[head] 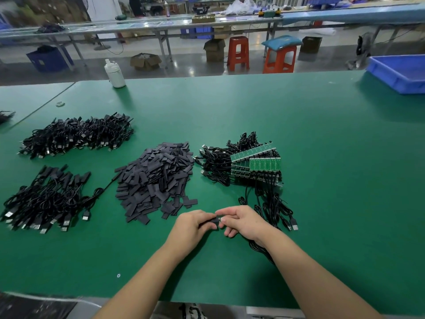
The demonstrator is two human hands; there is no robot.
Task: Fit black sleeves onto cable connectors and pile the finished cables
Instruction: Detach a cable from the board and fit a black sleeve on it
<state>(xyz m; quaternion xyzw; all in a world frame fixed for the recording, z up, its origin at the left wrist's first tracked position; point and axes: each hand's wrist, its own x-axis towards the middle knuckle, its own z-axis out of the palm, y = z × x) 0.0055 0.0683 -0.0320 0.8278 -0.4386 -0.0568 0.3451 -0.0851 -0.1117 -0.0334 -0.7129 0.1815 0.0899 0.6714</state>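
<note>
Sleeve [210, 222] pinched in left hand [192, 224], mouth touching connector tip [222, 219] pinched by right hand [241, 221], sleeve heap [156, 178] just beyond; fitting step underway, next likely: align, push sleeve over.

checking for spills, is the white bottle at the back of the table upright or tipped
Upright: the white bottle stands on its base on the green table, cap up.

Matt black sleeves [156, 178], smooth green table [322, 157]
</note>
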